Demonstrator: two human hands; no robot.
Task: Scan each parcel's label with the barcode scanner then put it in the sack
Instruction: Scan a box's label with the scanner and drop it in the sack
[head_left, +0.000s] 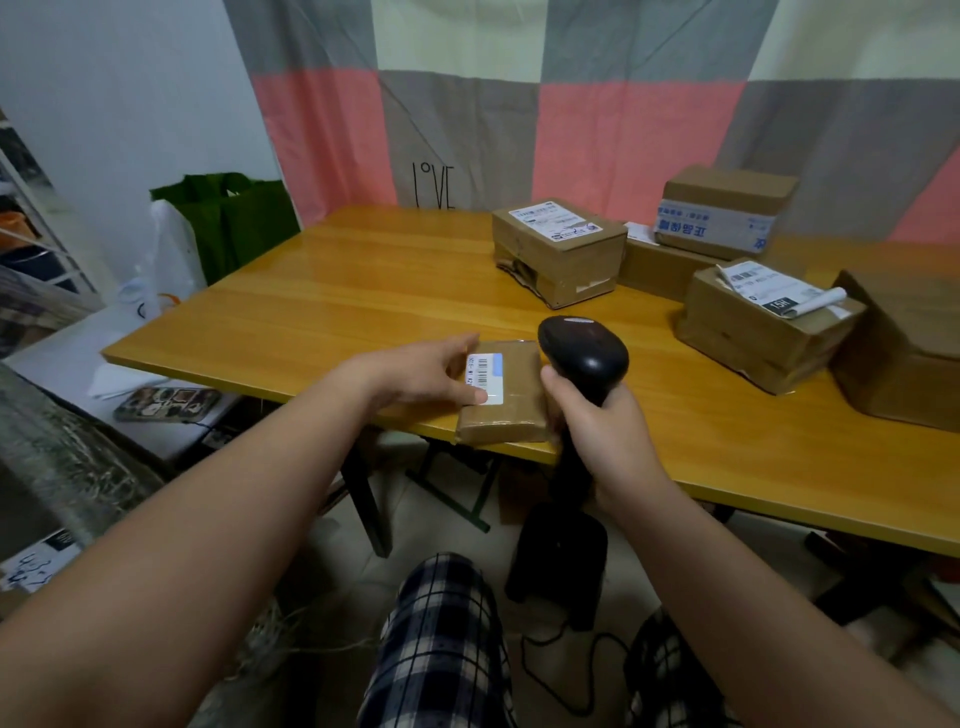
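While a small brown parcel (506, 400) lies at the near edge of the table (311, 306), the person's left grip (415, 374) rests flat and straight-fingered on its left side, apparently pinning it steady, thumb tip on the white label (485, 376). Just to the right, the right grip (597, 431) is wrapped around the handle of the black barcode scanner (584, 351). The scanner's head hovers by the parcel's far right corner and appears angled down at it, a pose that suggests the scan is in hand.

At least 4 larger parcels (558, 249) wait well apart at the table's far right, several with labels upward, presumably next in line.

Part of the barcode is covered by the left fingers. Because the scanner's window faces away from the camera, it cannot be told whether a beam lands, and the trigger finger is hidden too. 1 box at the right is cut off by the frame. Which container is the sack is unclear: a green bag (234, 223) and a white plastic bag (166, 254) stand beyond the table's left end.
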